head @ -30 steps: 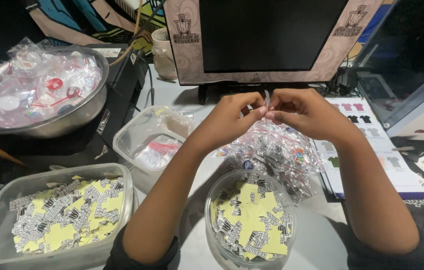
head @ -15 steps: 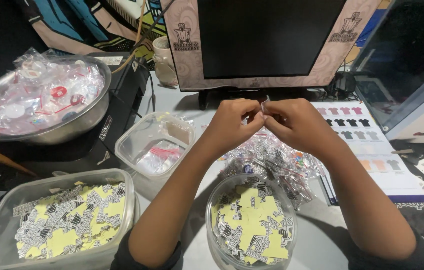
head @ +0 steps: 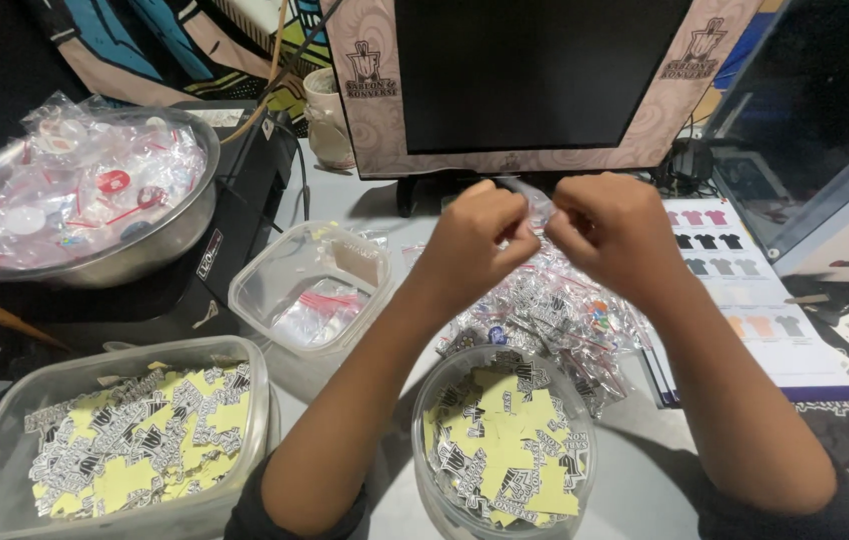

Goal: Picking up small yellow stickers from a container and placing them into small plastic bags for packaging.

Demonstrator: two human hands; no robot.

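At the centre of the frame, the left hand point(head: 475, 235) and the right hand point(head: 610, 230) are both clenched, pinching a small clear plastic bag point(head: 535, 205) between their fingertips above a heap of filled bags point(head: 555, 310) on the grey desk point(head: 345, 195). A dark monitor point(head: 535, 75) stands at the top. At the bottom centre sits a round tub point(head: 505, 450) of yellow and black stickers; a rectangular tub point(head: 120, 440) holds more at the lower left. A metal bowl point(head: 85, 200) of packets fills the upper left, and a colour chart point(head: 755, 290) lies on the right.
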